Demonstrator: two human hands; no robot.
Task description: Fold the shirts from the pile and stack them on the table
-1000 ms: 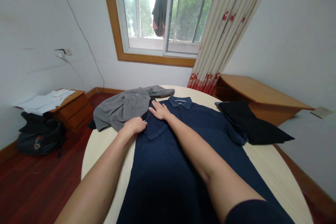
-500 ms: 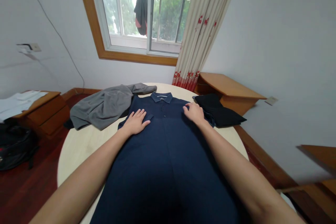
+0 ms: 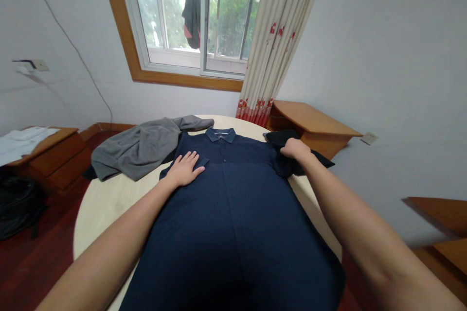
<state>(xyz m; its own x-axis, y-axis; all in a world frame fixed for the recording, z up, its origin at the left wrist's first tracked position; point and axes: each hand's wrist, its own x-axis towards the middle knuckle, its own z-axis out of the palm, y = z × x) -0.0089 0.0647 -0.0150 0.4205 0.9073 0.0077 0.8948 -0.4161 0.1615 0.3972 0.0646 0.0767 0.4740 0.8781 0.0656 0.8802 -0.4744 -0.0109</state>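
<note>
A dark navy polo shirt (image 3: 226,194) lies spread front up on a round pale table (image 3: 105,204), its collar toward the window. On the shirt's left side, near a sleeve folded inward, my left hand (image 3: 184,169) rests flat with fingers spread. My right hand (image 3: 296,148) has its fingers closed on the shirt's right sleeve, beside a folded black garment (image 3: 282,136). The fingertips of that hand are partly hidden by the hand itself.
A crumpled grey garment (image 3: 142,148) lies at the table's back left. Behind the table's right edge stands a wooden desk (image 3: 317,119). A curtain (image 3: 280,43) hangs by the window. A black bag (image 3: 18,204) sits on the floor at left.
My right hand has moved right, from the shirt's shoulder to its sleeve, and closed on it. The sleeve now extends outward. My left hand stays flat on the shirt.
</note>
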